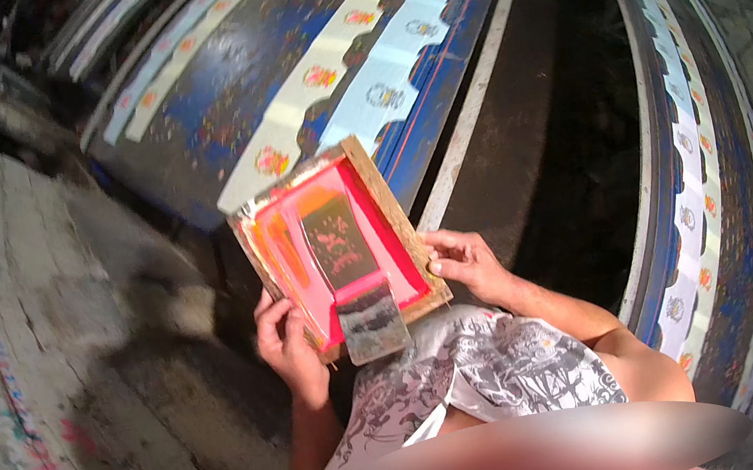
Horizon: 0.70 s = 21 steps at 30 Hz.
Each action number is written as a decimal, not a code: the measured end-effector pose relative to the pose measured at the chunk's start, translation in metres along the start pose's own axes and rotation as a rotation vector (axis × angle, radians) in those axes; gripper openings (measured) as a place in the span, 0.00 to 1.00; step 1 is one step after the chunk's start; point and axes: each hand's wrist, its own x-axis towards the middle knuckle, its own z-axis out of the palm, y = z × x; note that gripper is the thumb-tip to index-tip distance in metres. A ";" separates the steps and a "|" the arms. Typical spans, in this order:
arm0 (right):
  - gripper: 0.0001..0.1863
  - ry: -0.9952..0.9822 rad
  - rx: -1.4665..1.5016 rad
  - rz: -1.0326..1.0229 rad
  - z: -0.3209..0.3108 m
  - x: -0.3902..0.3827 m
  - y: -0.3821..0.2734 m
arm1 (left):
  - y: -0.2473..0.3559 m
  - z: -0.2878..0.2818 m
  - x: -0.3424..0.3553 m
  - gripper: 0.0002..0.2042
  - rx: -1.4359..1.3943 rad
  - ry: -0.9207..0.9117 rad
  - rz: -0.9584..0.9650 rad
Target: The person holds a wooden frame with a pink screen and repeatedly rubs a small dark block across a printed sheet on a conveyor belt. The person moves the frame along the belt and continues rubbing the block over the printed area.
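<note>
A wooden screen-printing frame (383, 196) is held tilted in front of my body, with both hands on it. My left hand (290, 344) is closed around its lower left edge, while my right hand (467, 263) grips the lower right edge with the thumb on the wood. Bright pink ink coats the inside, with an orange smear along the left. A dark stencil panel (335, 242) with a small floral pattern shows in the middle. Leaning on the near side of the frame is a squeegee (373, 323) with a dark, ink-stained flat handle; neither hand is on it.
A long blue, ink-spattered table (223, 91) stretches away ahead. On it lie a cream strip (292, 115) with orange-pink prints and a pale blue strip (372, 91) with dark prints. Another printing table (688, 282) runs along the right. Worn paving (18, 295) lies at left.
</note>
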 end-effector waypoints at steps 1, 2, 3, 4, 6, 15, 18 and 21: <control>0.32 -0.014 -0.028 0.030 0.003 0.004 0.000 | -0.003 -0.006 -0.004 0.09 -0.003 0.039 -0.016; 0.33 -0.050 -0.046 0.032 0.004 0.008 0.001 | -0.008 -0.013 -0.007 0.09 -0.022 0.044 -0.011; 0.34 -0.090 -0.049 0.053 0.005 0.011 0.001 | -0.013 -0.021 -0.011 0.10 -0.004 0.071 -0.052; 0.34 -0.132 -0.061 0.080 0.006 0.017 0.004 | -0.019 -0.030 -0.015 0.10 -0.007 0.091 -0.054; 0.32 -0.143 -0.163 0.152 0.017 0.038 0.021 | -0.036 -0.050 -0.010 0.11 0.078 0.113 -0.057; 0.31 -0.242 -0.168 0.281 0.059 0.088 0.049 | -0.047 -0.099 0.004 0.33 0.159 0.219 -0.164; 0.29 -0.284 -0.150 0.128 0.054 0.095 0.052 | -0.045 -0.086 0.009 0.34 0.250 0.225 -0.089; 0.29 -0.211 -0.243 0.117 0.040 0.105 0.052 | -0.047 -0.064 0.008 0.28 0.299 0.288 -0.047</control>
